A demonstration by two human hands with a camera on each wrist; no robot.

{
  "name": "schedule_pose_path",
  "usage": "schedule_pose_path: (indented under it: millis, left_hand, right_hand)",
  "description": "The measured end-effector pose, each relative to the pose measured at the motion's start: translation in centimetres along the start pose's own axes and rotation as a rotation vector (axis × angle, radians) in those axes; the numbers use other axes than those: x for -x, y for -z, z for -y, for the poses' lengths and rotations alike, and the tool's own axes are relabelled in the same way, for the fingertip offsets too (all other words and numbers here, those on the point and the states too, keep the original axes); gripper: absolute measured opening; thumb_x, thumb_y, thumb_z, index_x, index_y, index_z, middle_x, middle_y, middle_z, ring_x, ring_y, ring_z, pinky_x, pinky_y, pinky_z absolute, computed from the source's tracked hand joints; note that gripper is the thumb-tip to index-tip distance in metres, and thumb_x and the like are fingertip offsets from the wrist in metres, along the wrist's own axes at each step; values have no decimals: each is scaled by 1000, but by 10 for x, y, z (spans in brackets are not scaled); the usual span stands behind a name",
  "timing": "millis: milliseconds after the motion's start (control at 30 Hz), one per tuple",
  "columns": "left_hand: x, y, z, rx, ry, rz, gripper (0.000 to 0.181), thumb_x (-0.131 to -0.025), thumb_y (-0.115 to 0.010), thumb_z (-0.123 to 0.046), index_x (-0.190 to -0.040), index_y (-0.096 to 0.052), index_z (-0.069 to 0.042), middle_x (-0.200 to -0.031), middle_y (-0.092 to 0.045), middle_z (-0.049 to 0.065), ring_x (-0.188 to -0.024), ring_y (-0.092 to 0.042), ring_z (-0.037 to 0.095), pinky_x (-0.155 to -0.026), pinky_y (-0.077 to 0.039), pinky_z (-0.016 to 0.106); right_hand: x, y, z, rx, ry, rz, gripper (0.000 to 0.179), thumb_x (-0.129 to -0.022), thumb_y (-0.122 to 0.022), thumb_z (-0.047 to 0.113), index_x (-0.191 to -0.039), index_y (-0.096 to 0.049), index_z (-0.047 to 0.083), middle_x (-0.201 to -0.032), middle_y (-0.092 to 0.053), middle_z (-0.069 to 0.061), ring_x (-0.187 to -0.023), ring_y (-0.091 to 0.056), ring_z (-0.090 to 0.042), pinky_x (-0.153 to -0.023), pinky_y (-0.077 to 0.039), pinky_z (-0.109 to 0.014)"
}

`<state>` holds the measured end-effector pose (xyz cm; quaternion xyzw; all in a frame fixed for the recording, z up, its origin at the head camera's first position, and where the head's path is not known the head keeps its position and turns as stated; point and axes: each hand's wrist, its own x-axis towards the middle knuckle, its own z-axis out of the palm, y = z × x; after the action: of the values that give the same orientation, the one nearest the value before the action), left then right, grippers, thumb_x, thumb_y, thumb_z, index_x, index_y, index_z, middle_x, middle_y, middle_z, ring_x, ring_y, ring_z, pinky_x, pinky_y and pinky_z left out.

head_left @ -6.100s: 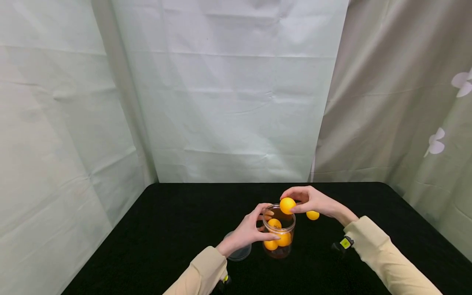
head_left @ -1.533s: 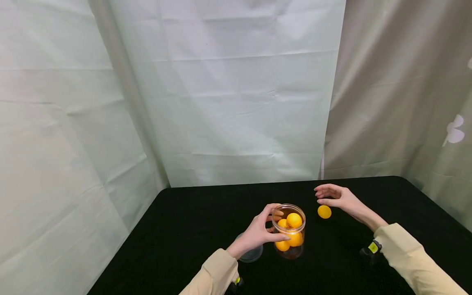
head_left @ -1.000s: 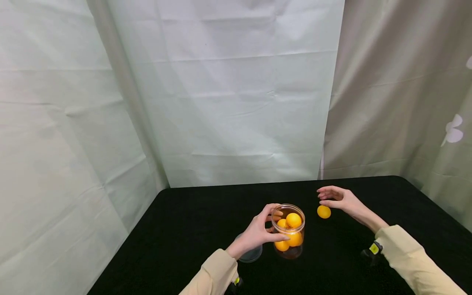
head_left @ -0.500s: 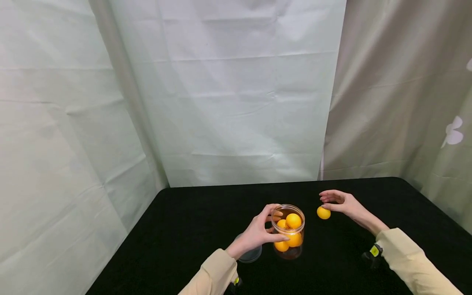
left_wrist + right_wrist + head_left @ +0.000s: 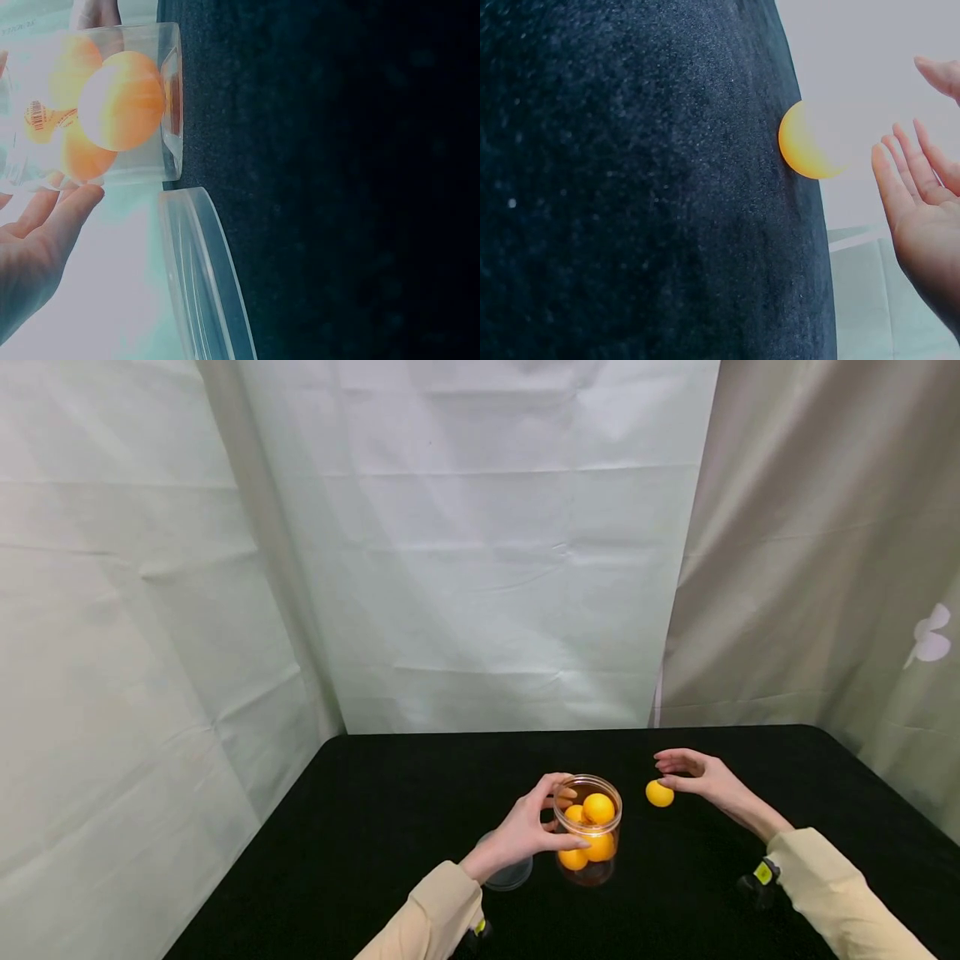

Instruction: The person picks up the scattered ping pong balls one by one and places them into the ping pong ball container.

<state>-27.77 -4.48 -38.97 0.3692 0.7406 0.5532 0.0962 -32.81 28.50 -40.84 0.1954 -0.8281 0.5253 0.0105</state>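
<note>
My left hand [image 5: 519, 828] holds a clear jar [image 5: 588, 870] upright on the black table, thumb on the near side and fingers round the far side. Several orange table tennis balls [image 5: 598, 808] lie inside the open jar; printing shows on them in the left wrist view. One loose table tennis ball [image 5: 659, 793] sits on the table to the right of the jar. Just above it my right hand [image 5: 705, 778] hovers with fingers extended and nothing in its grasp. In the right wrist view a gap separates this hand [image 5: 930, 202] from the ball [image 5: 801, 146].
A clear round lid [image 5: 510, 875] lies on the table left of the jar, partly hidden by my left wrist. The black tabletop [image 5: 390, 810] ends at a far edge, with pale curtains [image 5: 480, 568] hanging behind and at the sides.
Earlier my right hand held a ball over the jar; that hand is now empty, farther right, and a ball rests higher in the jar. Lately it has sunk slightly toward the loose ball.
</note>
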Motion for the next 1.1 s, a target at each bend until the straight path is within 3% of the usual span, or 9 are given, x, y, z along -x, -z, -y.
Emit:
schedule_pose_path:
  millis: [133, 267, 1100]
  left_hand:
    - [4, 0, -15, 4, -1, 4, 64, -80, -66, -13, -133, -30, -8, -125, -38, 16, -111, -43, 31, -83, -44, 32]
    - [6, 0, -19, 1, -3, -1, 63, -81, -66, -13, -132, -31, -8, -124, -39, 17, -110, -44, 32, -83, -44, 33]
    - [5, -1, -14, -5, 1, -9, 63, -81, -66, -13, -132, -31, -10, -125, -39, 18, -109, -45, 28, -82, -44, 33]
  right_hand:
    - [1, 0, 0, -7, 6, 2, 43, -87, -60, 14, -124, -45, -2, -118, -48, -22, -105, -46, -35, -83, -40, -50]
    - [1, 1, 0, -8, -4, -1, 43, -87, -60, 14, -124, -45, -1, -118, -48, -21, -105, -46, -35, -83, -40, -51]
    - [2, 1, -20, 39, -89, 13, 52, -85, -64, 22, -125, -43, -2, -121, -46, -23, -107, -45, -36, -83, -41, -48]
